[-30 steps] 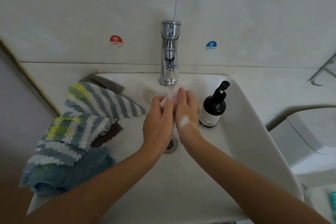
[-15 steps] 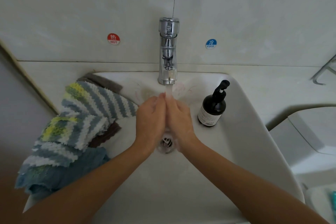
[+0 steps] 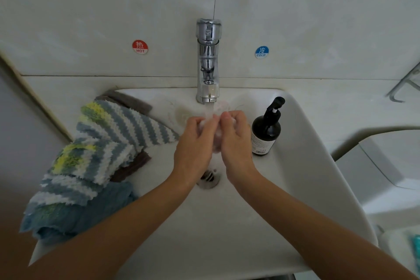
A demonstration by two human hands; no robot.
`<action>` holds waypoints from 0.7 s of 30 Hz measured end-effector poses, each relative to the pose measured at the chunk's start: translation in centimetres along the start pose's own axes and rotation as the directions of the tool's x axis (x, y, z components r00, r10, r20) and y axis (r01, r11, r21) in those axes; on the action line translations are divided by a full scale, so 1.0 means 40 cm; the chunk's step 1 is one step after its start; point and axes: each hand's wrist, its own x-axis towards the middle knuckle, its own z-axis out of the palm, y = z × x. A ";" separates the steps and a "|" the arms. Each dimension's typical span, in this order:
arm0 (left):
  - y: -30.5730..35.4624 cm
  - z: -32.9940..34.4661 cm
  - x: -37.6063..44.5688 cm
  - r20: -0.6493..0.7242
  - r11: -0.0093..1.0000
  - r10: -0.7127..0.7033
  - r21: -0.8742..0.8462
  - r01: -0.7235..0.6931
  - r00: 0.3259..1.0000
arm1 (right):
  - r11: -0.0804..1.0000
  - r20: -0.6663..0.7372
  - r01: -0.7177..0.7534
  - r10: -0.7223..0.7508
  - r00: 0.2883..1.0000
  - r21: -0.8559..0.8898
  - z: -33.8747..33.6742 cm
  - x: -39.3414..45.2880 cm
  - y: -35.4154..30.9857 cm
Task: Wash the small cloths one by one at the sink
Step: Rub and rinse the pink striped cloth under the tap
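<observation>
Left hand (image 3: 193, 143) and right hand (image 3: 236, 141) meet under the running faucet (image 3: 208, 63), fingers curled; grip contents cannot be determined. Striped cloths (image 3: 109, 134) overhang the sink's (image 3: 318, 166) left rim.

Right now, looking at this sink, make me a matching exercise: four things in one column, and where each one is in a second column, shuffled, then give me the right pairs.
Things
1. pump bottle
2. striped cloths
3. red HOT sticker
4. drain

Places
A. on the wall, left of the tap
B. draped over the basin's left rim
C. at the bottom of the basin, below the hands
D. standing inside the basin, right of the right hand

Pairs: 1-D, 2-B, 3-A, 4-C
</observation>
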 end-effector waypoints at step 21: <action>-0.014 -0.014 0.035 -0.114 0.985 0.175 0.012 -0.175 0.978 | 0.992 0.130 0.012 0.004 0.991 -0.126 0.019 -0.002 0.008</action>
